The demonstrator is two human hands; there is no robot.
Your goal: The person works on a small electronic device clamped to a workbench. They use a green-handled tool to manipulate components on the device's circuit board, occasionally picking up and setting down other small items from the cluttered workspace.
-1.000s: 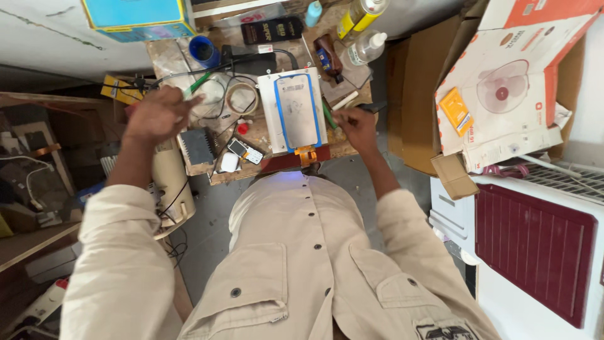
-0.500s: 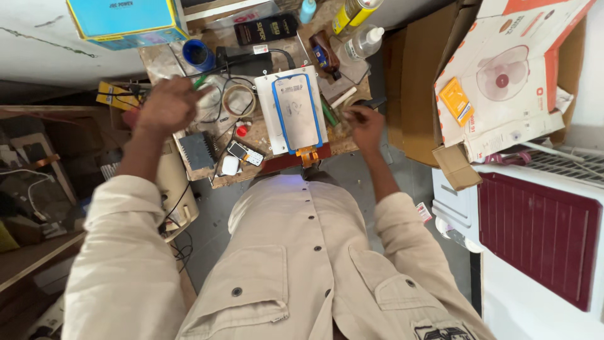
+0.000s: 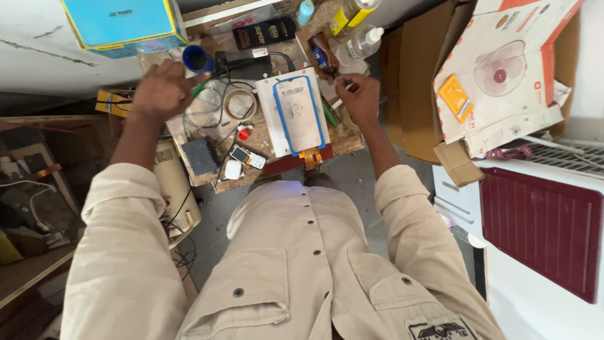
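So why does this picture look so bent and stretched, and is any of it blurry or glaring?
Head view: a wide lens bows the edges, so the beige shirt sleeves loom large while the small wooden workbench looks far off. Light is soft and even, with weak shadows. The white panel with a blue outline is bright but not glaring. The left hand and right hand look slightly soft.

Worn wooden bench (image 3: 343, 143), glossy phone screen (image 3: 298, 113)

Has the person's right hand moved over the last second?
Yes. The right hand has slid up the bench along the white slab's right edge, from near its lower corner to its top corner.
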